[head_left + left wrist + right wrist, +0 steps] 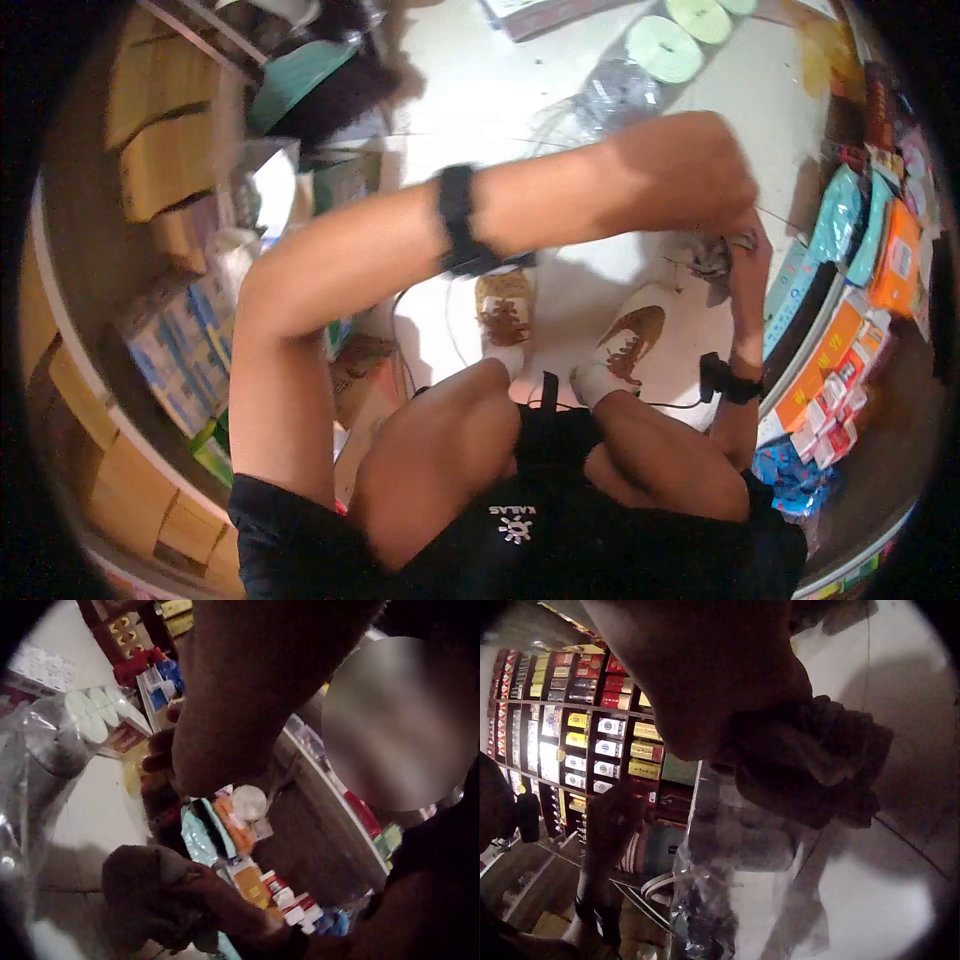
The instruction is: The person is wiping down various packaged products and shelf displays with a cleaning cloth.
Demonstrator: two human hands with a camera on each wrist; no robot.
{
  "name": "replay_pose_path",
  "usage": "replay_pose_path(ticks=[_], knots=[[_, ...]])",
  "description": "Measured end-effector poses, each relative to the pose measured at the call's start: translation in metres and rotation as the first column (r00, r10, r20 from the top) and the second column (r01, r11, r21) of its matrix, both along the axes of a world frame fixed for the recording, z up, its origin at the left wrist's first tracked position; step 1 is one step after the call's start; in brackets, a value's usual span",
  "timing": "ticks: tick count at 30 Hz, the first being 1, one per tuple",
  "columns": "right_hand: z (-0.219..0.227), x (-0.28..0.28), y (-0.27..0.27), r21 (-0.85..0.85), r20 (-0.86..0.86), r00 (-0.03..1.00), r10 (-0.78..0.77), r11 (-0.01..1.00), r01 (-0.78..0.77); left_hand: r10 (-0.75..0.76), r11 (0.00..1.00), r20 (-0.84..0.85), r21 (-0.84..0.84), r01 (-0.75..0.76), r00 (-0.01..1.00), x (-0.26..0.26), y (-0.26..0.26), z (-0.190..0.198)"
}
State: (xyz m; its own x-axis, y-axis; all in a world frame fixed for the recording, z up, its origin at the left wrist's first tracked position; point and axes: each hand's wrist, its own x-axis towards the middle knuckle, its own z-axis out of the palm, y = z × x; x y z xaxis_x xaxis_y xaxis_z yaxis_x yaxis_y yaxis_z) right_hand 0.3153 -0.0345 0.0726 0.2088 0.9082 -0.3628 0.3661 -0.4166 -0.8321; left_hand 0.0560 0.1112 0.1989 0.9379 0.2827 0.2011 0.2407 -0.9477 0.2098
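Note:
My left arm reaches across the head view, its bare hand [690, 170] bent down near the right hand [748, 255]. In the left wrist view, loosely bent fingers [159, 754] of the left hand show; nothing is seen in them. A crumpled grey cloth [708, 258] hangs from the right hand's grip, below the left hand. The right wrist view shows the cloth [817, 761] bunched in the right hand [712, 690], with the left hand [615, 817] at a distance from it.
Shoes [505, 310] stand on the white floor. Plastic-wrapped green rolls [665, 48] lie ahead. To the left are a broom and dustpan [300, 85] and shelved cartons [170, 165]; to the right, colourful packets [895, 260]. Stacked boxes [607, 746] fill a shelf in the right wrist view.

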Motion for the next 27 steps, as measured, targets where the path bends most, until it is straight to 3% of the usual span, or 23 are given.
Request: replay_pose_path(ticks=[1, 2, 3, 4, 5, 6, 8, 10, 20, 27], knots=[[0.0, 0.003, -0.001, 0.01, 0.085, 0.996, 0.007, 1.0, -0.008, -0.057, 0.997, 0.135, 0.059, 0.049, 0.989, 0.009, 0.004, -0.01], [-0.027, 0.027, -0.008, -0.022, 0.04, 0.998, -0.041, 0.999, 0.042, -0.116, 0.988, 0.252, 0.126, 0.086, 0.961, 0.021, 0.009, -0.025], [-0.015, 0.016, -0.003, -0.004, 0.03, 0.999, -0.015, 1.0, 0.015, -0.165, 0.977, 0.161, 0.16, 0.139, 0.973, 0.054, 0.011, -0.049], [-0.009, 0.012, -0.003, -0.099, -0.157, 0.982, -0.107, 0.991, 0.092, -0.204, 0.979, 0.223, 0.051, 0.198, 0.953, 0.062, 0.014, -0.058], [-0.033, 0.032, -0.007, 0.017, -0.026, 0.999, 0.022, 1.0, -0.022, -0.574, 0.752, 0.191, -0.262, 0.605, 0.796, 0.094, 0.056, -0.077], [-0.025, 0.02, -0.004, -0.068, -0.099, 0.989, -0.112, 0.992, 0.105, -0.626, 0.699, 0.091, -0.374, 0.61, 0.774, 0.108, 0.064, -0.08], [-0.017, 0.013, -0.003, -0.132, -0.179, 0.976, -0.122, 0.986, 0.099, -0.59, 0.725, -0.034, -0.462, 0.511, 0.807, 0.128, 0.06, -0.087], [0.003, -0.01, -0.002, 0.048, -0.259, 0.964, -0.053, 0.997, 0.067, -0.524, 0.769, -0.06, -0.463, 0.441, 0.85, 0.142, 0.055, -0.091], [0.007, -0.022, 0.002, 0.118, -0.147, 0.988, -0.047, 0.991, 0.064, -0.406, 0.839, -0.13, -0.446, 0.312, 0.905, 0.191, 0.037, -0.1], [0.012, -0.014, 0.001, 0.225, -0.147, 0.982, 0.117, 0.971, -0.083, -0.285, 0.875, -0.138, -0.442, 0.198, 0.949, 0.218, 0.033, -0.114]])
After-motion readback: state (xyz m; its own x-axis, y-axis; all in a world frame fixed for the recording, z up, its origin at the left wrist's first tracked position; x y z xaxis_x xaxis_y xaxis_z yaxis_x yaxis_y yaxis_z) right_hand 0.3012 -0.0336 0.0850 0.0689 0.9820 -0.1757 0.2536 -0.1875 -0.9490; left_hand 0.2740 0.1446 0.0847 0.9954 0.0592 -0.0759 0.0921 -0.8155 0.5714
